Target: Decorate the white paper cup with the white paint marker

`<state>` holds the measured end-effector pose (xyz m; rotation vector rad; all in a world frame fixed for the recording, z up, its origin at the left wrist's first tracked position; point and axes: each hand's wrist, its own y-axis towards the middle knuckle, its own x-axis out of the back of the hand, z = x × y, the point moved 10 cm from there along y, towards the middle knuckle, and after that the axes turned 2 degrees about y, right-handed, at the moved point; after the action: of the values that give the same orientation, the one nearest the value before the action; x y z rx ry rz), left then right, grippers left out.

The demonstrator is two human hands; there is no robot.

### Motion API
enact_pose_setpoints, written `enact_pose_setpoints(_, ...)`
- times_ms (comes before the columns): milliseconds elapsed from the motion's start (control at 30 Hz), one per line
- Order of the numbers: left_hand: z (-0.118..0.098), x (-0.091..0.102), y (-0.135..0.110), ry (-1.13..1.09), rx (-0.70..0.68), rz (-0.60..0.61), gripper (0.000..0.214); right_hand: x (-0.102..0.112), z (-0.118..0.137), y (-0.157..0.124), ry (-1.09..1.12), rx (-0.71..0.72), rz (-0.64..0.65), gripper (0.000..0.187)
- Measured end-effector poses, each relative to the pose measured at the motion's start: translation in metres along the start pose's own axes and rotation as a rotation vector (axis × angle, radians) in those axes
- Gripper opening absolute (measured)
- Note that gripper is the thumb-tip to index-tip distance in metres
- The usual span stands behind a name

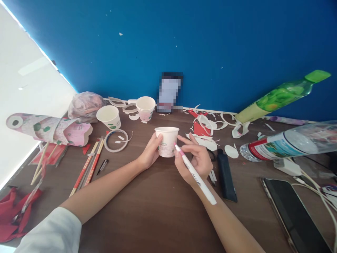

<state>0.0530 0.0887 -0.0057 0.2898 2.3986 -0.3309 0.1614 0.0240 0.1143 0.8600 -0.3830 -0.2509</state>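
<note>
One paper cup (165, 141) is being held upright near the middle of the desk (147, 218), the fingers of the left hand (151, 150) gripping its side. Fingers of the right hand (197, 161) are pinching a white marker (201, 184), its pink tip perhaps touching the cup's right side. A phone (170, 92) is leaning against the blue wall (168, 38).

the left hand (151, 153) grips an upright paper cup (167, 142) at its side. the right hand (196, 160) holds a white marker (199, 179), pink tip at or just beside the cup wall. a tape roll (112, 150) lies left of the cup. a phone (295, 211) lies on the brown table (147, 218), right side.
</note>
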Motion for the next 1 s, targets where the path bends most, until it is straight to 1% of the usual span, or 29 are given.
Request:
enact_pose_setpoints(133, -0.001, 0.001, -0.002, 0.023, -0.015, -0.003, 0.052, -0.008, 0.006, 0.001, -0.003, 0.053, 0.084, 0.022)
enact_pose_setpoints(333, -0.004, -0.001, -0.003, 0.040, -0.049, 0.036, 0.052, -0.011, 0.007, 0.001, -0.021, 0.067, 0.098, 0.022)
enact_pose_setpoints(533, -0.006, -0.002, -0.004, 0.060, -0.052, 0.024, 0.054, -0.013, 0.003, -0.001, -0.072, 0.050, 0.118, 0.021)
enact_pose_setpoints(733, -0.006, -0.003, -0.004, 0.045, -0.042, 0.008, 0.056, -0.014, -0.001, -0.002, -0.085, 0.027, 0.110, 0.019)
enact_pose_setpoints(1000, -0.007, -0.004, -0.005, 0.063, -0.047, 0.030, 0.054, -0.012, -0.001, -0.001, -0.071, 0.012, 0.079, 0.018)
